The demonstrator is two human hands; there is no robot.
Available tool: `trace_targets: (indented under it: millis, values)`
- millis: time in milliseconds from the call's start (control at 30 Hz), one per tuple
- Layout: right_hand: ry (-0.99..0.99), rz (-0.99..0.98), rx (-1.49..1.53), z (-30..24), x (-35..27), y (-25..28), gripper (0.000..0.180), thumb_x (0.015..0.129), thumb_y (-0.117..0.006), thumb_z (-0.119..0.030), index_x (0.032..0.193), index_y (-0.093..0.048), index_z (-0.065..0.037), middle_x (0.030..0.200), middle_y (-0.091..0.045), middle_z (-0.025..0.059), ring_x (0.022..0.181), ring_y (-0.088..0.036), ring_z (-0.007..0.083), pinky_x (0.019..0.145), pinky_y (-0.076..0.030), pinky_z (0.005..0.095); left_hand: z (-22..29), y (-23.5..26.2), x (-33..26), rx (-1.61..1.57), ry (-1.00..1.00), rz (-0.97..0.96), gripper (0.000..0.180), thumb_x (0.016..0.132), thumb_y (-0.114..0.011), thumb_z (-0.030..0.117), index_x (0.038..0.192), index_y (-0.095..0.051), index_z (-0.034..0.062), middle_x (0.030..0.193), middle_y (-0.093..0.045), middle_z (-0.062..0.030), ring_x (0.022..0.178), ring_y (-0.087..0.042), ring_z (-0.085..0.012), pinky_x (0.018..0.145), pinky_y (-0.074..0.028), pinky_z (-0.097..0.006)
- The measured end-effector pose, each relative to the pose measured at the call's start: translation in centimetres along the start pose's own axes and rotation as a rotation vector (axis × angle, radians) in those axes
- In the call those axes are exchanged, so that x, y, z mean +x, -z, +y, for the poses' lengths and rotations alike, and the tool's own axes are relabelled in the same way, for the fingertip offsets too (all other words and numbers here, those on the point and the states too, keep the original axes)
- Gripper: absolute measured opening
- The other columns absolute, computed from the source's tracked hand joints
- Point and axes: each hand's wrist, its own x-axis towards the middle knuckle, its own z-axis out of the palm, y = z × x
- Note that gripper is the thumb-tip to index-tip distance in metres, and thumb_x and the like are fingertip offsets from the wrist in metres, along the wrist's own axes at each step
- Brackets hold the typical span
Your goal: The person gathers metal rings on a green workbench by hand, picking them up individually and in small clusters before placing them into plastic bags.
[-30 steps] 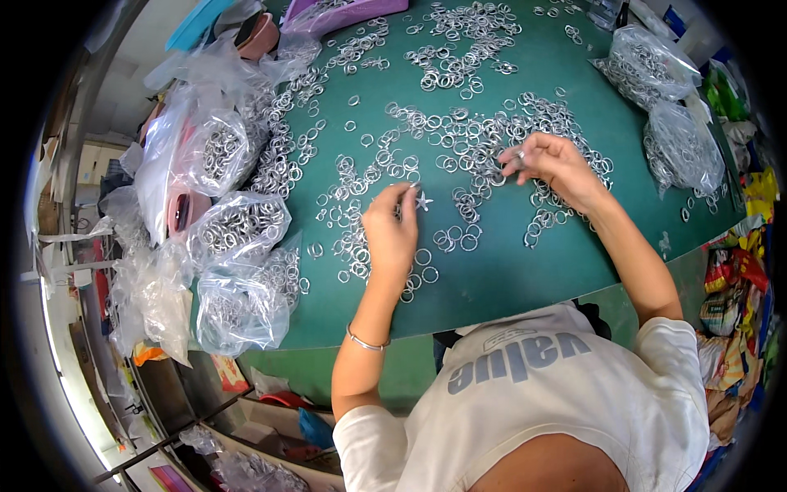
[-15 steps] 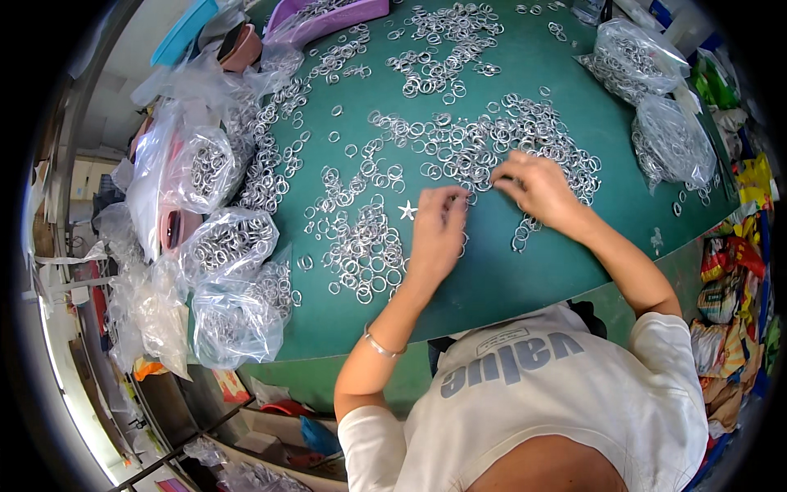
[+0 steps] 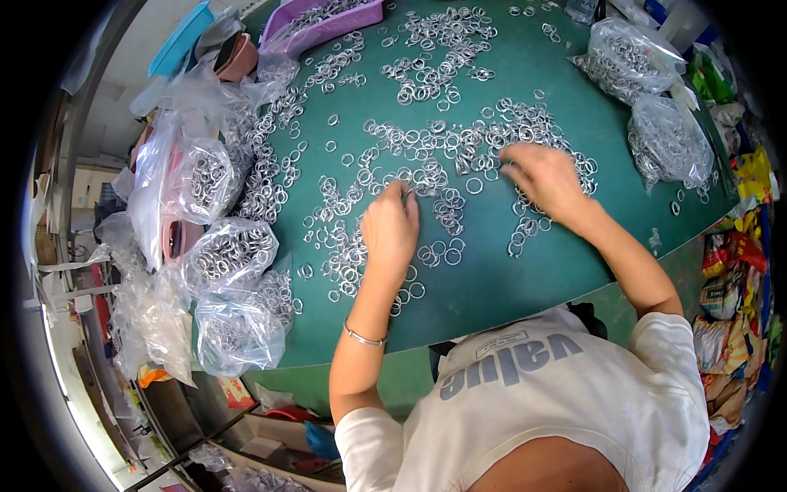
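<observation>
Many small silvery metal rings lie in loose heaps on a green table [image 3: 500, 266]. My left hand [image 3: 392, 228] is at the heap left of the middle, its fingers bent together at the rings. Whatever they pinch is hidden. Farther right, my right hand [image 3: 545, 184] hovers at the edge of the large ring heap [image 3: 531, 121], fingers curled toward the rings. Motion blurs those fingertips, so their grip does not show. Between both hands lie loose rings [image 3: 474, 185]. Several linked-looking rings [image 3: 443, 252] sit just right of my left wrist.
Clear plastic bags of rings [image 3: 232, 250] line the left edge. More bags [image 3: 670, 143] stand at the far right. At the back left are a purple tray [image 3: 328, 29] and a blue tray [image 3: 180, 37]. Another ring heap [image 3: 443, 37] lies at the back.
My left hand has moved left, away from my right hand, and now covers the spot where a star-shaped silvery piece lay. Rings now show where it was. My right hand has shifted slightly.
</observation>
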Motion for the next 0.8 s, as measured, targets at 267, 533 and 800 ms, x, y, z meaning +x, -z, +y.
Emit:
trace_targets:
  millis: [267,533,800]
  values:
    - [-0.04,-0.13,0.528,-0.1,0.2,-1.8,0.007,0.084,-0.054,-0.011,0.082,-0.054,-0.005,0.075,-0.05,0.0037,0.062,-0.052,0.0183,0.05,-0.043,0.0332,0.2,1.7,-1.0,-0.065,0.057,-0.074,0.024,0.079,-0.06,0.013,0.102,-0.056,0.0062,0.079,-0.061,-0.0171,0.065,-0.06,-0.0338,0.058,-0.045,-0.042]
    - [-0.776,-0.147,1.827,1.2,1.5,0.7,0.017,0.09,-0.048,-0.017,0.076,-0.045,-0.008,0.063,-0.044,0.0011,0.044,-0.033,0.0048,0.034,-0.023,0.0185,3.5,-2.7,2.6,-0.029,-0.3,0.0,0.041,0.074,-0.067,0.016,0.113,-0.055,0.007,0.09,-0.057,-0.0129,0.064,-0.059,-0.029,0.059,-0.047,-0.038]
    - [-0.337,-0.146,0.8,1.9,2.9,-0.5,0.02,0.09,-0.046,-0.013,0.102,-0.056,-0.001,0.073,-0.057,0.0035,0.059,-0.05,0.0101,0.053,-0.04,0.0239,1.9,-1.5,1.7,-0.603,0.047,-0.204,0.034,0.075,-0.063,0.001,0.108,-0.057,0.0021,0.1,-0.06,-0.0041,0.059,-0.05,-0.0018,0.053,-0.043,-0.019]
